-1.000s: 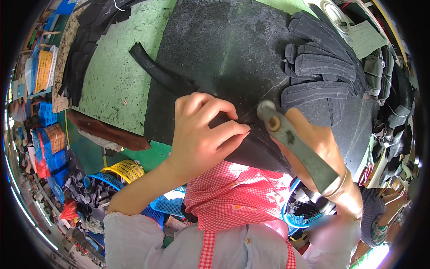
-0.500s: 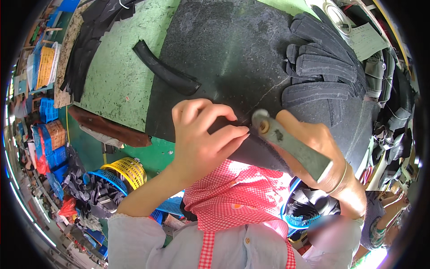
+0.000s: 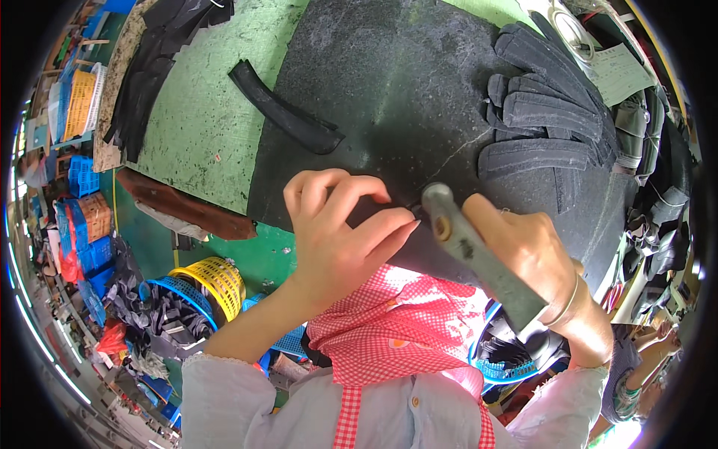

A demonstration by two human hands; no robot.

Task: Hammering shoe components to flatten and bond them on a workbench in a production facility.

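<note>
"Hammer (image 3: pixel 485 258): where is it held?"

"Above the black mat (image 3: pixel 374 112), toward 4 o'clock from the middle of the view. The right grip (image 3: pixel 532 247) is clamped on it, and its handle is mostly hidden under the metal head."

"And the left grip (image 3: pixel 336 236)?"

"Its fingers are curled near the centre, over a dark piece (image 3: pixel 434 251). Whether they are pressed together on it cannot be told."

"How is the surface made up?"

"Black mat, scuffed and crossed by a thin pale line, is spread up to 12 o'clock. Under it, the speckled green table (image 3: pixel 206 127) is left bare toward 10 o'clock. One curved strip (image 3: pixel 288 116) is laid across the mat's edge at 11 o'clock. More dark strips (image 3: pixel 553 112) are heaped at 2 o'clock, near a paper sheet (image 3: pixel 621 75)."

"What is seen of the room?"

"At 8 o'clock, a yellow basket (image 3: pixel 223 283) is set beside a blue basket (image 3: pixel 179 285), by which dark scraps are held. At 5 o'clock, dark pieces are contained in a blue mesh bin (image 3: pixel 512 372). Another person (image 3: pixel 639 367) is partly shown toward 4 o'clock."
</note>
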